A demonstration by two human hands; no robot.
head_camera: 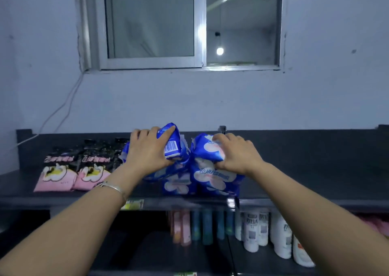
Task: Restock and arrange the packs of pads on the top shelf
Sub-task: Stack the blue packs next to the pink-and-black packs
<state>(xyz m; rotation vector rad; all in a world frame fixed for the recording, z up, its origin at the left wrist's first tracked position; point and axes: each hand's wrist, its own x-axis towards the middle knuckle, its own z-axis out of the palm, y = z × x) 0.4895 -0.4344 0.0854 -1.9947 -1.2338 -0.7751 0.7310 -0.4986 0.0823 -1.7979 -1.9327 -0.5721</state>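
Dark flat-board top shelf (315,166): we list two pink-and-black plastic packs (55,171) side by side at left; just right of them, at centre, a heap of blue plastic pad packs (212,179). Our left hand (147,151) grips the heap's upper left pack, our right hand (237,153) its upper right. On the shelf below, right of centre: white plastic bottles (280,233).

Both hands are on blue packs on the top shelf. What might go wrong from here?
1. The lower blue packs lie close to the front edge of the top shelf; shifting the pile could push them off onto the white bottles below.
2. The left hand grips the barcode pack tilted on the pile, and the right hand grips the right pack, piled likewise; let go like that, either may slide down.
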